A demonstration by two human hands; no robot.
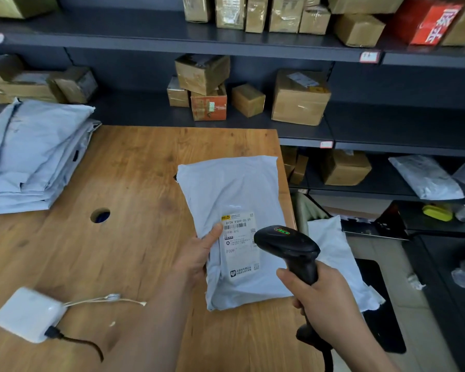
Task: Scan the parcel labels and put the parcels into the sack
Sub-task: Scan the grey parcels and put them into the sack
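Note:
A grey poly-mailer parcel (234,200) is held over the right part of the wooden table (134,170), its white label (240,244) facing up. My left hand (199,253) grips the parcel's left edge, thumb on the label's edge. My right hand (325,302) grips the handle of a black barcode scanner (287,244), whose head hangs just over the label's right side. A stack of several more grey parcels (32,157) lies at the table's left back. Right of the table, below its edge, a sack (317,208) stands open with a grey parcel (338,259) in it.
A white power adapter (28,314) with cables lies at the table's near left. A round cable hole (100,215) is in the tabletop. Dark shelves (279,47) with cardboard boxes (300,99) run behind and to the right.

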